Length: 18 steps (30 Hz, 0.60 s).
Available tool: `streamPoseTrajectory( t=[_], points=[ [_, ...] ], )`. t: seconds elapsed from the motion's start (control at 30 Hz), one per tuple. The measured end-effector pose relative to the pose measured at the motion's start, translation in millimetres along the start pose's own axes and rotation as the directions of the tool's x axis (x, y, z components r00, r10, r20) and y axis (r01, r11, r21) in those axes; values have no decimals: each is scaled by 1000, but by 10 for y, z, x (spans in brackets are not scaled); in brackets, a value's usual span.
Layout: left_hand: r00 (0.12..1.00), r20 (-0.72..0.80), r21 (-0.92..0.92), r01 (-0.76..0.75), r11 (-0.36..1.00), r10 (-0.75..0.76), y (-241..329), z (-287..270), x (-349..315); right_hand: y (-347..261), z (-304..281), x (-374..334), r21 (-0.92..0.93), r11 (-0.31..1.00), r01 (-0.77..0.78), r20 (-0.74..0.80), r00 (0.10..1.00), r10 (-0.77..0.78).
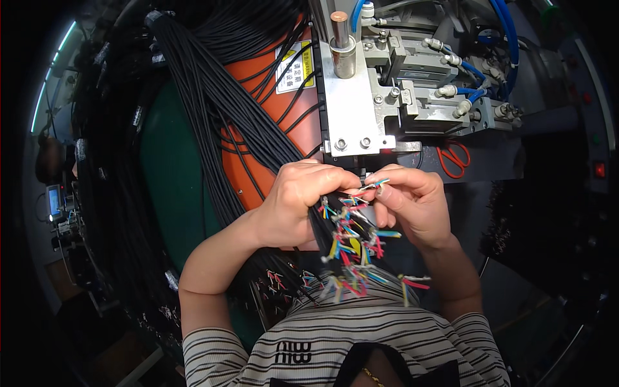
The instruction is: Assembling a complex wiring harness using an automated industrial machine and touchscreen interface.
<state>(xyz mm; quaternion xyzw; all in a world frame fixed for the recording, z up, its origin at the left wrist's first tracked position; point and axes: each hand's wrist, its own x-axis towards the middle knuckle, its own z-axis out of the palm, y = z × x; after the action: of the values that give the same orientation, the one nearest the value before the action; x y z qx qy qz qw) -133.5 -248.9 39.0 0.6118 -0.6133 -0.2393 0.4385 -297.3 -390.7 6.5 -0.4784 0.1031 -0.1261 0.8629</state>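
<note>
My left hand (298, 203) grips a thick bundle of black cables (222, 109) that runs up and to the left over an orange panel (258, 174). The cable ends (353, 248) fan out below my hands, each showing stripped red, blue, yellow and green inner wires. My right hand (412, 203) pinches the coloured wire tips of one cable (374, 185) between thumb and fingers, just under the lower edge of a metal machine head (351, 97). Both hands almost touch each other.
The machine has a metal cylinder post (342, 42), blue air hoses (509, 39) and white fittings at the top right. Orange-handled scissors (454, 158) lie behind my right hand. A green surface (171, 180) sits left of the orange panel. More cable bundles hang at the left.
</note>
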Motion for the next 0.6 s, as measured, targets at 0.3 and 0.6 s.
streamPoseTrajectory(
  t=[0.3,0.6],
  points=[
    [994,88,-231,77,970,-58,-29,-74,76,-61,-6,28,-286,939,193,49,981,-187],
    [999,42,523,-45,851,27,115,198,-83,-68,-43,34,-912,332,242,131,938,-321]
  ],
)
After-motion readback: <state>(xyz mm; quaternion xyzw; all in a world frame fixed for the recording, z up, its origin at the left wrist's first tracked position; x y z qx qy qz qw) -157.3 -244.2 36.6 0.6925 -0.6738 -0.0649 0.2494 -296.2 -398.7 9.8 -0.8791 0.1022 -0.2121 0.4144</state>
